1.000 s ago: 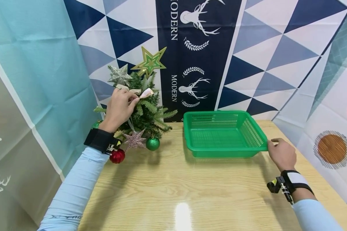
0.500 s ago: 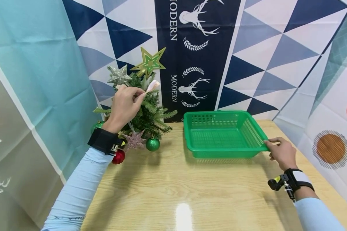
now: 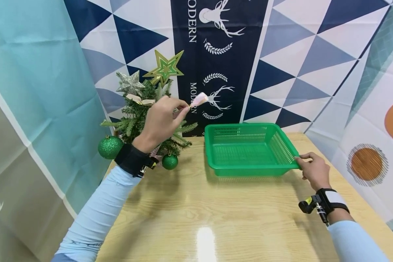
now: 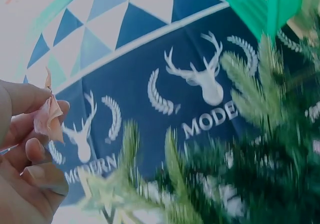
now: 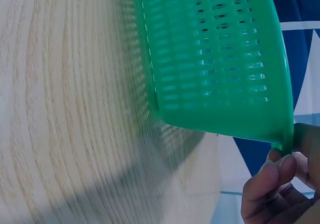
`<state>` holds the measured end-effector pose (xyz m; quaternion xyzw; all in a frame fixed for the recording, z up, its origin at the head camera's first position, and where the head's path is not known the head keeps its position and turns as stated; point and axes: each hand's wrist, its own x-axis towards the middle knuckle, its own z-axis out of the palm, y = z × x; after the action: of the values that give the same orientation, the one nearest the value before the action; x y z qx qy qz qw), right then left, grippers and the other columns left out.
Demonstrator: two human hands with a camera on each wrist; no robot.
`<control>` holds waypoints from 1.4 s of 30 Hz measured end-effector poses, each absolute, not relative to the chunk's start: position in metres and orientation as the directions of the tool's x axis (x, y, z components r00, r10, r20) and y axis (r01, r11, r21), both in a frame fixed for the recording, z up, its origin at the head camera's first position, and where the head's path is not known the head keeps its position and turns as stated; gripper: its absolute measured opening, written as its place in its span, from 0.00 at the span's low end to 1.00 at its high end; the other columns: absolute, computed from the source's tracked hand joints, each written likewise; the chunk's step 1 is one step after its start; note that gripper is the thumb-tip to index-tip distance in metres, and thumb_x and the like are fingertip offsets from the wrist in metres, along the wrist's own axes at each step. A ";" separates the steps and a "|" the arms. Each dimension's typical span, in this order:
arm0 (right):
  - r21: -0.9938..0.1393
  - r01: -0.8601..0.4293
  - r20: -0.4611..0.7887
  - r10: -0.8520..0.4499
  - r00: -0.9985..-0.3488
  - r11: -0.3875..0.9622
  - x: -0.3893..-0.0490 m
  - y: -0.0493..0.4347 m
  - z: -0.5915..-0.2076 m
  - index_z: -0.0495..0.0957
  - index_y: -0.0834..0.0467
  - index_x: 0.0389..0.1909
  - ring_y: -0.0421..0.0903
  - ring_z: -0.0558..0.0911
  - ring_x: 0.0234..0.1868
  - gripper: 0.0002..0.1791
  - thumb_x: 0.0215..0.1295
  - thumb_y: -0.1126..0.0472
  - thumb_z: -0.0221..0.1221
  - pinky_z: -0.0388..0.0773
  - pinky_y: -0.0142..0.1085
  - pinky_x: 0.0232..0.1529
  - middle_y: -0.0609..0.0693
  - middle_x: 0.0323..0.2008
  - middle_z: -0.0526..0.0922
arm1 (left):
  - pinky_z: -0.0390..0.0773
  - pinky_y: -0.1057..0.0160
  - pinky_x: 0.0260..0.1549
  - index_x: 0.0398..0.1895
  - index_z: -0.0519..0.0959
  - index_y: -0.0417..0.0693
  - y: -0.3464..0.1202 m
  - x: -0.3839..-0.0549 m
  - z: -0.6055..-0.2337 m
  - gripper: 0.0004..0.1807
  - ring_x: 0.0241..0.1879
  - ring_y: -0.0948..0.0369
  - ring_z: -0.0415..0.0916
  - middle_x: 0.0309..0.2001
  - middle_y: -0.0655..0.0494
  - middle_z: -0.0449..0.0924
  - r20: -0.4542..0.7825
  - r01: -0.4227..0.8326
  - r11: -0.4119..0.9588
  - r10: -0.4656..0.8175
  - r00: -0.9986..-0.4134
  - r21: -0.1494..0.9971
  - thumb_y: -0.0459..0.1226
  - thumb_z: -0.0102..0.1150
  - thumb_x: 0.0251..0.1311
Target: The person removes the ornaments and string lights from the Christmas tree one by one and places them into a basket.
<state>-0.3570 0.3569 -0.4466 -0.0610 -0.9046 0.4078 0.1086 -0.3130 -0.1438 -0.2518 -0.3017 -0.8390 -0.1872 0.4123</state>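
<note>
My left hand (image 3: 162, 122) pinches a small pale pink ribbon bow (image 3: 200, 98) between thumb and forefinger, held in the air just right of a small Christmas tree (image 3: 134, 122). In the left wrist view the bow (image 4: 50, 116) hangs apart from the green branches. My right hand (image 3: 315, 170) grips the near right corner of a green plastic basket (image 3: 249, 170) standing on the table. The right wrist view shows thumb and fingers pinching the basket's rim (image 5: 286, 109). Nothing lies inside the basket.
On the tree are a gold-green star (image 3: 165, 68), a silver star (image 3: 131, 83), a cream bow (image 3: 141, 100) and green baubles (image 3: 110, 147). The left forearm partly covers a pink star. Patterned cloth hangs behind the wooden table (image 3: 190, 207).
My left hand has drawn the pink bow away from the tree, moving right toward the basket. The right hand keeps its hold on the basket corner, and the basket stays in place.
</note>
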 end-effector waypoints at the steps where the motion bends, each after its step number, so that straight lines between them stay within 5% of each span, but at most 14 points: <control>1: -0.747 0.024 0.148 0.201 -0.968 0.665 -0.357 0.356 -0.447 0.73 0.70 0.63 0.44 0.77 0.17 0.27 0.79 0.50 0.54 0.82 0.42 0.22 0.52 0.23 0.83 | 0.76 0.59 0.33 0.42 0.87 0.41 -0.139 -0.314 -0.255 0.08 0.35 0.54 0.77 0.37 0.50 0.87 0.798 0.665 0.745 0.364 -0.480 0.060 0.37 0.64 0.71; 11: -0.683 0.008 0.210 0.206 -0.956 0.731 -0.354 0.353 -0.445 0.76 0.71 0.58 0.51 0.82 0.19 0.24 0.78 0.52 0.55 0.82 0.45 0.21 0.58 0.25 0.85 | 0.80 0.62 0.40 0.41 0.88 0.45 -0.092 -0.322 -0.289 0.07 0.40 0.57 0.80 0.38 0.54 0.86 0.712 0.681 0.732 0.495 -0.499 -0.032 0.37 0.63 0.71; 18: -0.684 -0.003 0.225 0.207 -0.952 0.730 -0.354 0.351 -0.443 0.76 0.71 0.57 0.45 0.80 0.18 0.23 0.78 0.53 0.56 0.83 0.45 0.21 0.57 0.25 0.85 | 0.76 0.64 0.32 0.44 0.88 0.47 -0.080 -0.334 -0.313 0.08 0.36 0.59 0.76 0.37 0.56 0.84 0.620 0.668 0.744 0.515 -0.592 0.020 0.38 0.59 0.74; 28: -0.659 -0.008 0.241 0.201 -0.950 0.752 -0.350 0.348 -0.441 0.76 0.71 0.57 0.47 0.80 0.17 0.23 0.78 0.54 0.56 0.81 0.43 0.20 0.55 0.23 0.83 | 0.75 0.63 0.34 0.44 0.87 0.48 -0.080 -0.353 -0.330 0.08 0.36 0.59 0.76 0.37 0.56 0.83 0.546 0.618 0.779 0.473 -0.691 0.107 0.39 0.59 0.75; 42: -0.660 -0.003 0.255 0.220 -0.942 0.752 -0.351 0.350 -0.443 0.77 0.71 0.57 0.51 0.82 0.20 0.22 0.78 0.54 0.56 0.79 0.37 0.17 0.63 0.27 0.84 | 0.77 0.64 0.31 0.42 0.88 0.51 -0.057 -0.366 -0.345 0.08 0.35 0.61 0.79 0.37 0.57 0.84 0.471 0.594 0.794 0.477 -0.742 0.131 0.38 0.58 0.75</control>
<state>-0.3512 0.3496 -0.4431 -0.0586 -0.9220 0.3475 0.1604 -0.3662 -0.0566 -0.3455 -0.2901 -0.9231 -0.1374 0.2118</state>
